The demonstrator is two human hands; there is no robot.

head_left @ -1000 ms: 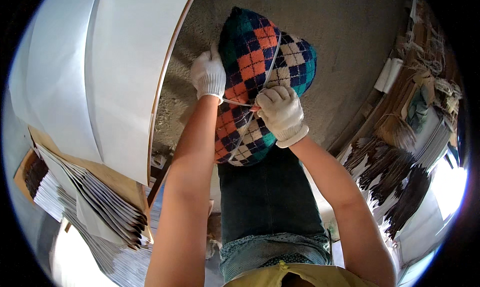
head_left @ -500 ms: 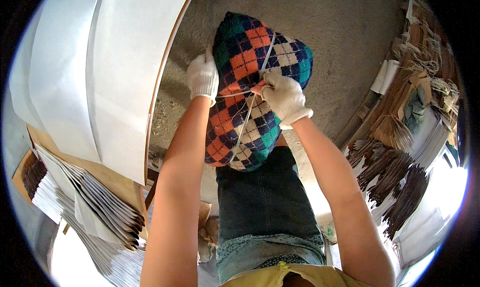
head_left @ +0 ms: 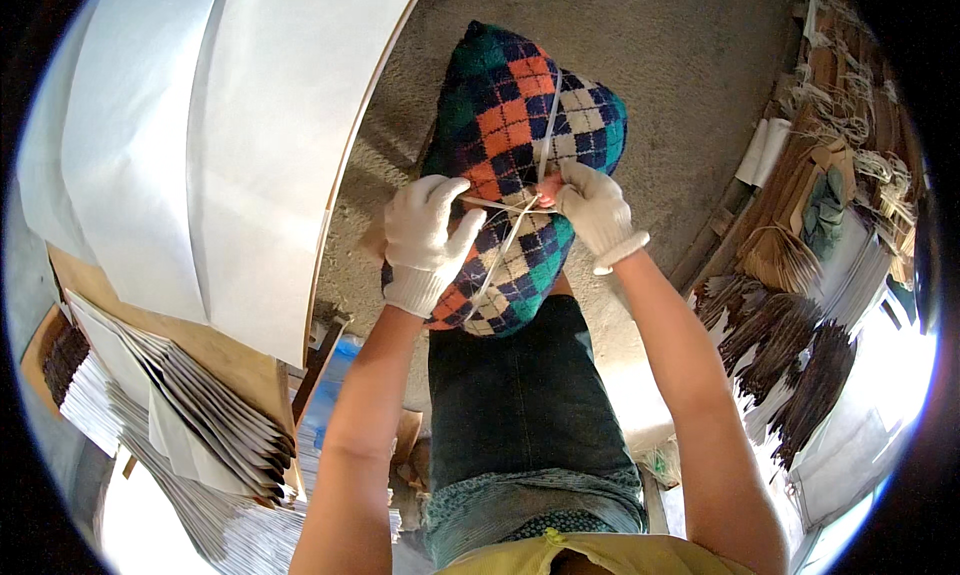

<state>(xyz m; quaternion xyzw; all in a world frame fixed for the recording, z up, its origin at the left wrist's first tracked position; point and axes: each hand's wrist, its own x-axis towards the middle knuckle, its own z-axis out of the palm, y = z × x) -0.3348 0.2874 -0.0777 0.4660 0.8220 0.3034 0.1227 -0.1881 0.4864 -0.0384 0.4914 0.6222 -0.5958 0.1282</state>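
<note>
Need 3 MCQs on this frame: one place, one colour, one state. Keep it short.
1. Where does the white string cross?
A) on the checked bundle
B) on the white sheet
C) on the floor

2. What colour are the gloves?
A) blue
B) white
C) black

3. What is the left hand doing?
A) hanging free
B) pressing on the bundle, gripping string
C) lifting paper bags

Answers:
1 A, the strands meet on the checked bundle.
2 B, both hands wear white knit gloves.
3 B, it lies on the bundle while the right hand pinches the string.
</note>
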